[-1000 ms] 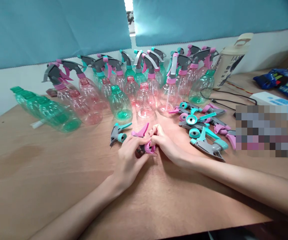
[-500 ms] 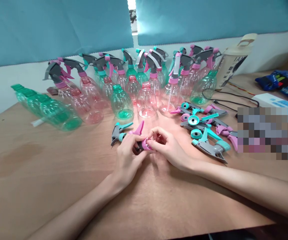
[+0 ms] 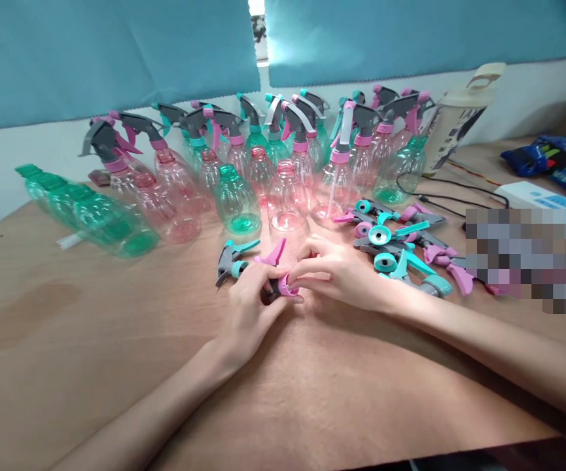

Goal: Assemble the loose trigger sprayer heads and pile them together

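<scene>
My left hand (image 3: pixel 252 307) is closed around a pink and grey spray trigger head (image 3: pixel 279 271) held just above the brown table (image 3: pixel 67 340). My right hand (image 3: pixel 344 269) pinches the head's pink screw collar (image 3: pixel 288 288) with thumb and fingertips. A teal and grey trigger head (image 3: pixel 231 260) lies on the table just left of my left hand. Directly behind my hands stand open-necked pink bottles (image 3: pixel 286 199) and a green bottle (image 3: pixel 236 201).
Several assembled spray bottles (image 3: pixel 302 140) stand in rows at the back. Green bottles (image 3: pixel 91 212) lie on their sides at left. A pile of loose trigger heads (image 3: pixel 400 252) sits right of my hands. A beige jug (image 3: pixel 454 118), cables, a white box and a blue packet are at right.
My right hand has shifted from working at the top of the trigger head to pinching its pink collar, fingers stretched further out. The left hand has kept its grip in place.
</scene>
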`<state>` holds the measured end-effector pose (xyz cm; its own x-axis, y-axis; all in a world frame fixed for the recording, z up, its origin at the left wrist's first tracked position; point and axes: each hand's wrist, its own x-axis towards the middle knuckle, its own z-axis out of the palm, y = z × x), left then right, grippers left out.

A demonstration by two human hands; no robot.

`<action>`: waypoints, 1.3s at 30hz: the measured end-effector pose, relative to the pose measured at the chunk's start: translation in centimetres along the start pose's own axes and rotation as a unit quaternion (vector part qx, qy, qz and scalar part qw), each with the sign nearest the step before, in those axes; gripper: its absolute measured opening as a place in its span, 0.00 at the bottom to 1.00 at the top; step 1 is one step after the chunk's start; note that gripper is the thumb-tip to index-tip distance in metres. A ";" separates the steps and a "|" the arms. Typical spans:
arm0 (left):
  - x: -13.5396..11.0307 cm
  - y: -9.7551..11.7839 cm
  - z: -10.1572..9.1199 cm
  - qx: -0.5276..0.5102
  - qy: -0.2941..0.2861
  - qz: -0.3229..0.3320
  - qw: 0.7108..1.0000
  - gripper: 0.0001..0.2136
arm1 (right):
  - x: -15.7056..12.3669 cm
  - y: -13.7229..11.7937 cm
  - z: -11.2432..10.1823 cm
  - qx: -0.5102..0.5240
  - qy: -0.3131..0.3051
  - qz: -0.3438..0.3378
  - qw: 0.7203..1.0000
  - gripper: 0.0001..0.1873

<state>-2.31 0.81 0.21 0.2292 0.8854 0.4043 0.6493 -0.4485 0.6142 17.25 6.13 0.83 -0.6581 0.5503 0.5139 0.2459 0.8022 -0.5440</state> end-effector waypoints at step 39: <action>0.0 1.2 1.0 -0.298 0.006 -0.193 0.935 0.14 | 1.3 -4.1 -2.6 -0.152 -0.071 -0.057 0.984 0.13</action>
<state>-0.81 0.44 0.29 0.0510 0.9956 0.0788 0.1627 -0.0862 0.9829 17.24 4.18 5.43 -0.7807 0.4329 0.4507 0.3529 0.9006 -0.2537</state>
